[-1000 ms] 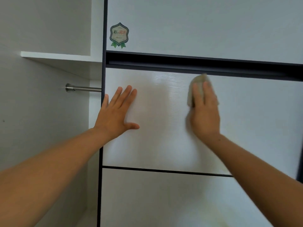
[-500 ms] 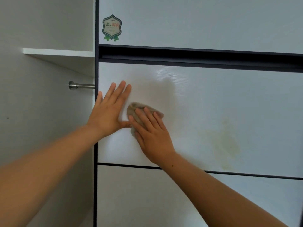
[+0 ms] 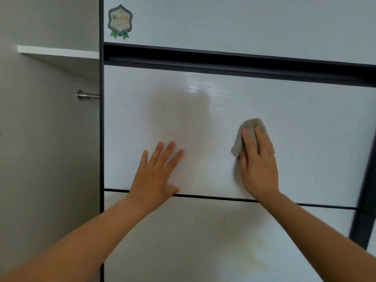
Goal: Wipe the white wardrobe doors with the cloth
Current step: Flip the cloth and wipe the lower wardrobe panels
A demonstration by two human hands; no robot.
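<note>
Sticker [image 3: 120,22] high on wardrobe door [image 3: 295,123], metal rail [image 3: 87,95] at left.

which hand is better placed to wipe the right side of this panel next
Right. The right hand presses the cloth flat against the white door panel, right of centre. The left hand lies bare and flat on the panel further left, holding nothing.

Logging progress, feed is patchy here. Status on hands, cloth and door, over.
Left hand open, flat on door. Right hand pressing cloth flat to middle panel. Nothing blocking; yellowish patch on panel below.
</note>
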